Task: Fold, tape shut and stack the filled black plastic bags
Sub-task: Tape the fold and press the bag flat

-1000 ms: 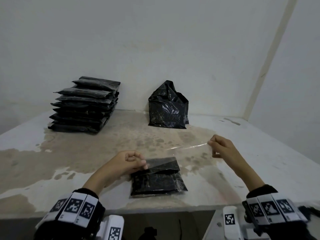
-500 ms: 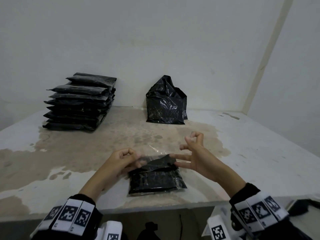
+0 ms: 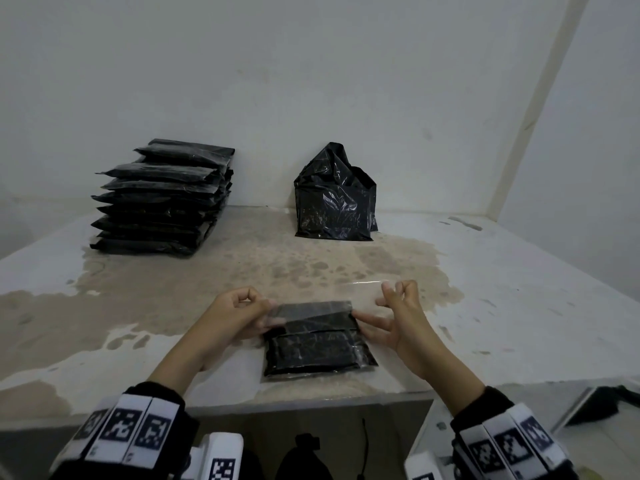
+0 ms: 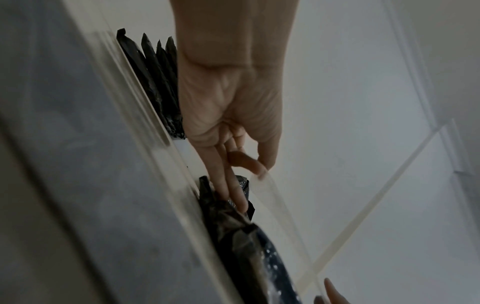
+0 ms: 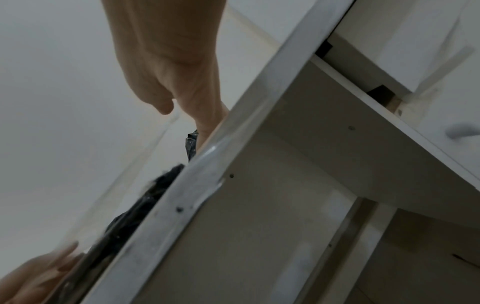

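Clear tape strip pinched taut by left hand and right hand above folded bag: risk of sagging, self-sticking, or the flap springing open before contact

White table, top worn w/ big tan/brown stains across the middle & left. Directly on it: stack of flat black bags at back left near the wall; upright crinkled black bag at back centre, well apart from the stack; folded black bag lying flat near the front edge, approx. centre.
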